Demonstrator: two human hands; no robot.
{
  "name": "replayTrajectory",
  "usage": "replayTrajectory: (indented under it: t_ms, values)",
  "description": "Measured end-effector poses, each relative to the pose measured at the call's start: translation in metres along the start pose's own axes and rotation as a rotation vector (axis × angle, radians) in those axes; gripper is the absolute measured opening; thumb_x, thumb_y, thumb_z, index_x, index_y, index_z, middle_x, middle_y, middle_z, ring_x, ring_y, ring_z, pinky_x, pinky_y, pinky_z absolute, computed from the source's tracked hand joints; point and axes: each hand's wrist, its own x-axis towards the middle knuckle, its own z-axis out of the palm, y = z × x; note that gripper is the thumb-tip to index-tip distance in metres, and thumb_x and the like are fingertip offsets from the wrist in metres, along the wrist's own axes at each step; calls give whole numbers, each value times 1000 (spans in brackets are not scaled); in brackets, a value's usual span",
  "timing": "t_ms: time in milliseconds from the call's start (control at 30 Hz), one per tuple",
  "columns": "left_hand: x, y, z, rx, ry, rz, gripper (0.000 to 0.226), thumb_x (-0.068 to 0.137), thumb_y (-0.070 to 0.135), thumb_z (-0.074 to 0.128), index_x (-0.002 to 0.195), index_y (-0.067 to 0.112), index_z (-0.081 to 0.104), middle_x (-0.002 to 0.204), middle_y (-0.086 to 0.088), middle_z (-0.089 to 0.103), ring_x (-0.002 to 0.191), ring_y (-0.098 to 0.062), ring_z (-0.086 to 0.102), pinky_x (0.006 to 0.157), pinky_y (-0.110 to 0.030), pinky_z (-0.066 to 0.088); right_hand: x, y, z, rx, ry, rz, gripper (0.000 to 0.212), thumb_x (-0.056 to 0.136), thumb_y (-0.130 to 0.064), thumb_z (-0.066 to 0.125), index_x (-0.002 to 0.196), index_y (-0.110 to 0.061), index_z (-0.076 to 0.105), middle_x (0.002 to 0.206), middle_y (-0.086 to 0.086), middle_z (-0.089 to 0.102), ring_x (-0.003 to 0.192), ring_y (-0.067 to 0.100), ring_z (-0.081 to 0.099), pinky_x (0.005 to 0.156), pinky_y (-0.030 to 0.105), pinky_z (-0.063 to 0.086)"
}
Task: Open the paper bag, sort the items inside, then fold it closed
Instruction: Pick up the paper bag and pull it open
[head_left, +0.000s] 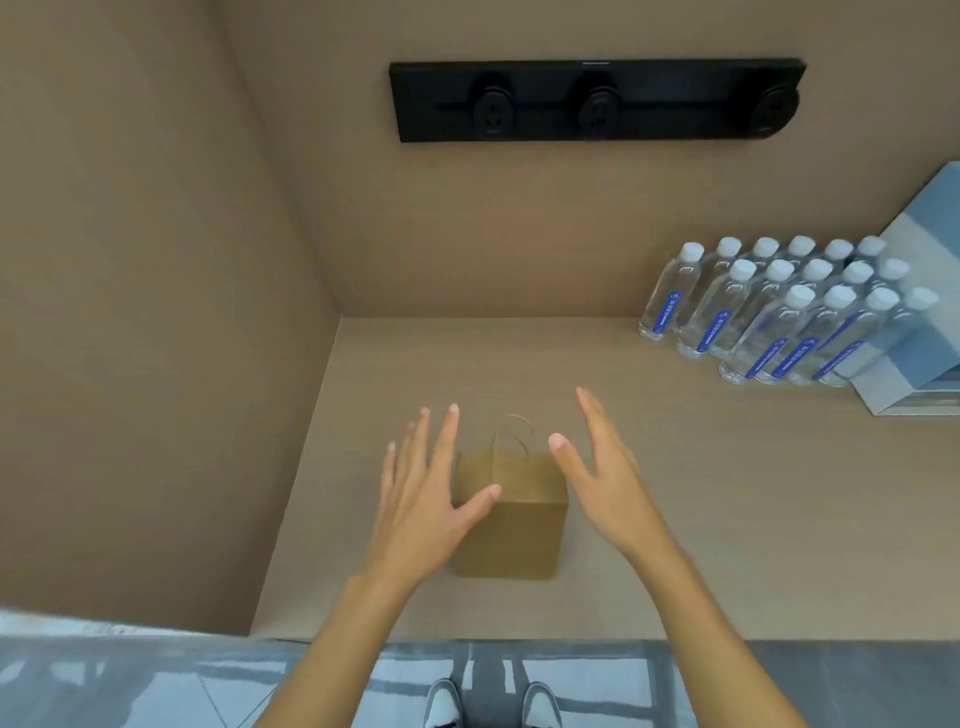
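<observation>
Beige panelling forms the side wall (156, 312) at the far left, meeting the pale counter (675, 493) in a corner. Next comes the left hand (421, 499), held flat with fingers spread wide and gripping nothing; its thumb lies across the upper left edge of the paper bag (511, 530), though whether it actually touches cannot be told. That brown bag stands upright on the counter between both hands, near the front edge, its top folded shut and its twisted paper handles (514, 434) sticking up. Just beside the bag's right side hovers the right hand (605, 478), also spread open and empty, palm turned inward toward the bag. Higher up on the back wall sits a black socket strip (597, 98) with three round outlets. Farther right, well apart from the bag, clear water bottles (779, 317) with white caps and blue labels stand in rows, just beside a light blue box (924, 364). Two shoes (491, 704) show at the bottom, on the floor.
</observation>
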Motion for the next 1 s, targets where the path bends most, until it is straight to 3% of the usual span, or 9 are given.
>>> replayTrajectory:
  t_ms: [133, 233, 333, 400, 567, 667, 800, 933, 1000]
  values:
    - [2, -4, 9, -226, -104, -94, 108, 80, 56, 68, 148, 59, -16, 155, 2, 36, 140, -22, 36, 104, -35, 25, 9, 4, 8, 234, 32, 228, 44, 101, -30, 47, 140, -11, 51, 138, 6, 59, 119, 16, 57, 98, 27, 41]
    - [2, -13, 16, -254, -63, -122, 108, 81, 38, 77, 153, 54, -2, 135, 4, 50, 127, -19, 45, 98, -30, 34, 15, 11, 16, 377, 47, 358, 32, 102, -15, 45, 126, 1, 59, 117, 21, 68, 107, 34, 66, 89, 34, 50]
    - [4, -19, 19, -249, -15, -100, 100, 85, 21, 76, 154, 51, 10, 120, 16, 47, 111, -11, 44, 95, -33, 44, 16, 14, 19, 609, 71, 465, 26, 101, -6, 41, 123, -5, 53, 97, 17, 71, 88, 33, 70, 79, 27, 54]
    - [6, -17, 20, -232, 19, -96, 93, 85, 16, 75, 156, 42, 21, 116, 17, 46, 107, -11, 43, 91, -31, 42, 16, 16, 21, 765, 76, 519, 25, 99, -1, 41, 122, -3, 51, 84, 13, 71, 76, 30, 70, 79, 33, 54]
    - [10, -8, 21, -226, 73, -59, 72, 84, 12, 75, 147, 27, 43, 127, 9, 52, 114, -12, 46, 90, -21, 34, 11, 20, 26, 987, 12, 583, 26, 100, -4, 42, 118, 6, 57, 101, 28, 70, 78, 33, 68, 74, 40, 52]
    - [12, -5, 21, -271, 106, -45, 67, 84, 9, 76, 143, 21, 48, 134, 5, 52, 122, -10, 47, 98, -23, 37, 6, 19, 25, 1084, -50, 591, 34, 103, -23, 41, 113, -2, 65, 96, 18, 75, 80, 30, 70, 75, 40, 52]
    - [13, 1, 17, -314, 129, -65, 58, 83, 6, 76, 136, 18, 56, 117, 5, 51, 97, 8, 49, 86, -8, 37, -2, 22, 26, 1099, -148, 580, 30, 101, -31, 45, 99, -12, 68, 89, 13, 77, 73, 25, 74, 70, 36, 54]
    - [10, 13, 19, -418, 134, -130, 29, 93, 3, 63, 121, 11, 68, 111, -3, 66, 90, 5, 60, 80, -12, 49, -10, 21, 34, 1104, -231, 500, 22, 95, -26, 58, 106, -11, 70, 95, 19, 75, 67, 27, 71, 71, 38, 58]
    - [10, 21, 18, -491, 111, -216, 24, 98, 13, 58, 120, 12, 69, 114, -2, 68, 96, -1, 64, 80, -5, 45, -12, 17, 37, 1079, -233, 458, 35, 84, -30, 70, 113, -10, 68, 98, 18, 75, 72, 29, 72, 72, 39, 58]
